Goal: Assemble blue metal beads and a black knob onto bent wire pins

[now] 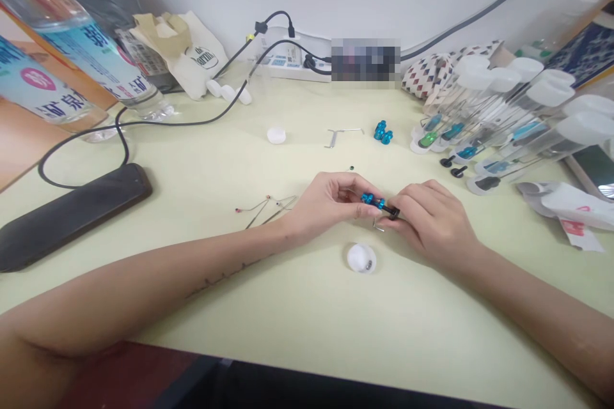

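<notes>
My left hand [323,201] pinches a small blue metal part [368,199] between thumb and fingers. From its right end sticks a black stem-like piece [392,211] with a flared end. The curled fingers of my right hand [434,214] close on that black end and partly hide it. Just below the fingertips shows a small bent metal piece [378,226], like a hex key; whether a hand touches it I cannot tell. A white cap [357,257] with tiny metal bits in it lies nearer to me.
Behind my hands lie L-shaped hex keys [344,130], blue metal parts [382,133] and a white cap [276,135]. Thin wires with coloured ends [263,206] lie left. Capped clear tubes [518,131] and black pieces [458,172] stand right; a black case [77,214] and bottles [91,38] left.
</notes>
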Action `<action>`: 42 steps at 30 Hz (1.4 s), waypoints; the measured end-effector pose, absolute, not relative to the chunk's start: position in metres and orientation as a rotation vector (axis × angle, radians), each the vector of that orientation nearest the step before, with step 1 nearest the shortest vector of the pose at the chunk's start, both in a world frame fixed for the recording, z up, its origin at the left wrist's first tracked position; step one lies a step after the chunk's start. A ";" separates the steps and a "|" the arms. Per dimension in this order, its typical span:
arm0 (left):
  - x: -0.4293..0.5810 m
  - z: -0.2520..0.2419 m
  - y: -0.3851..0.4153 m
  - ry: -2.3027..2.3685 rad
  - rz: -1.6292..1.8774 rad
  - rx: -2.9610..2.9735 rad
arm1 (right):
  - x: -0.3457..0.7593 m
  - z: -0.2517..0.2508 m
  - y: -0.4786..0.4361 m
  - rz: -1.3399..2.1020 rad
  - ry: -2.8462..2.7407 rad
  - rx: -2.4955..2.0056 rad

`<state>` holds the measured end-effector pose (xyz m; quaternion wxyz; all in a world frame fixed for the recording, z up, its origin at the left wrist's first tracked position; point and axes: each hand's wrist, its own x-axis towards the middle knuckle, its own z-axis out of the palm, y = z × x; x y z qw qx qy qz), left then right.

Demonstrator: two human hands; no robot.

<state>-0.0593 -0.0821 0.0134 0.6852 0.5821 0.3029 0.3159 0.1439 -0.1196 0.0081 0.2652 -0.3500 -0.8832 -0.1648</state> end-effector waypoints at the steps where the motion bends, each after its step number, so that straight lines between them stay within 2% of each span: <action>1: -0.059 0.013 -0.082 0.672 0.710 1.293 | 0.143 0.008 -0.120 -0.482 -2.373 -0.944; 5: -0.060 0.013 -0.081 0.661 0.703 1.276 | 0.143 0.007 -0.120 -0.526 -2.338 -0.923; 11: -0.059 0.013 -0.082 0.706 0.664 1.346 | 0.146 0.009 -0.119 -0.376 -2.401 -0.912; 18: -0.060 0.014 -0.081 0.685 0.697 1.300 | 0.143 0.008 -0.121 -0.532 -2.352 -0.919; 25: -0.060 0.014 -0.082 0.697 0.672 1.356 | 0.145 0.009 -0.119 -0.383 -2.414 -0.899; 31: -0.060 0.014 -0.082 0.669 0.677 1.316 | 0.143 0.008 -0.121 -0.522 -2.363 -0.918; 37: -0.060 0.014 -0.083 0.685 0.674 1.351 | 0.144 0.010 -0.119 -0.390 -2.407 -0.897; 42: -0.060 0.014 -0.082 0.671 0.683 1.321 | 0.142 0.011 -0.121 -0.508 -2.375 -0.918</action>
